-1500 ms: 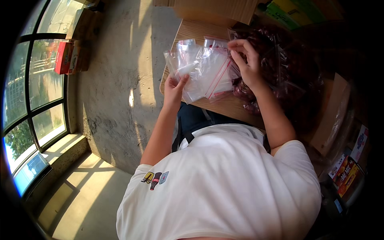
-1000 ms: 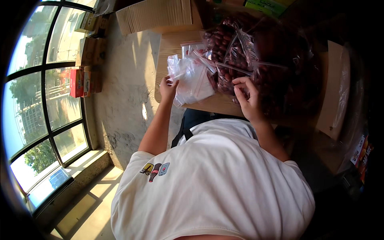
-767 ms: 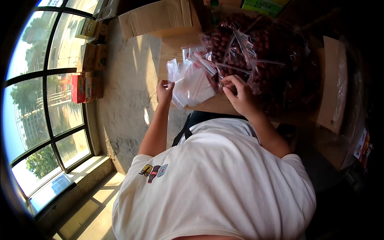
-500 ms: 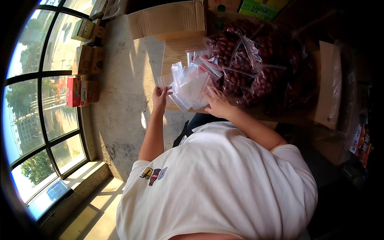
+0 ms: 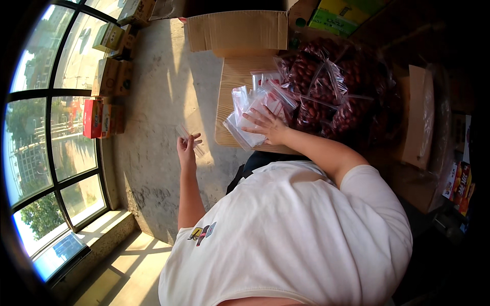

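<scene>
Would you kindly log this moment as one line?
left hand: holding clear bag, left of table | right hand: spread on bag pile | beside it: bagged dark red fruit

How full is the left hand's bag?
Empty, it seems: the small clear plastic bag looks flat and see-through, showing nothing inside.

Right hand [image 5: 270, 127] partly hides clear bags [image 5: 240, 99] — carton [image 5: 237, 31] cropped above.

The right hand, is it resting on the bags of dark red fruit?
No, the right hand lies spread on the clear zip bags.
</scene>
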A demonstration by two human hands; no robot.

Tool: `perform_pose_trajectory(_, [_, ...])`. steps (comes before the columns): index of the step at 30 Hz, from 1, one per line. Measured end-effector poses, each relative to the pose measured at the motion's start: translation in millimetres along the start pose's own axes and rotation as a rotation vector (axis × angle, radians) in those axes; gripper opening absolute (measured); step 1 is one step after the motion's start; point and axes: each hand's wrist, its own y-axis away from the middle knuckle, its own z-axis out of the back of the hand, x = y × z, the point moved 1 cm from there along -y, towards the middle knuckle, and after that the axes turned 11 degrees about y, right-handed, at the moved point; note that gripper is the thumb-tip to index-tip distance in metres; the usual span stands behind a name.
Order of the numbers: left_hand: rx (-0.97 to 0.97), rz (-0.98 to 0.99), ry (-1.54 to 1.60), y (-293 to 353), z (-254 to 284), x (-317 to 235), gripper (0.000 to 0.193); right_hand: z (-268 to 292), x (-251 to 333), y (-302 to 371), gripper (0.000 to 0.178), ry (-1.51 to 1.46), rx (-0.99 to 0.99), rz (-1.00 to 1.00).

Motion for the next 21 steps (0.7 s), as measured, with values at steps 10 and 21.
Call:
perform_pose_trajectory(10, [-0.103, 0.053, 0.033, 21, 23, 8, 0.012, 10, -35, -76, 0.088, -0.023, 0.309, 0.166])
perform_pose_trajectory(21, [-0.203, 0.05, 0.02, 45, 47, 19, 0.013, -62, -129, -136, 0.058, 0.114, 0.149, -0.448])
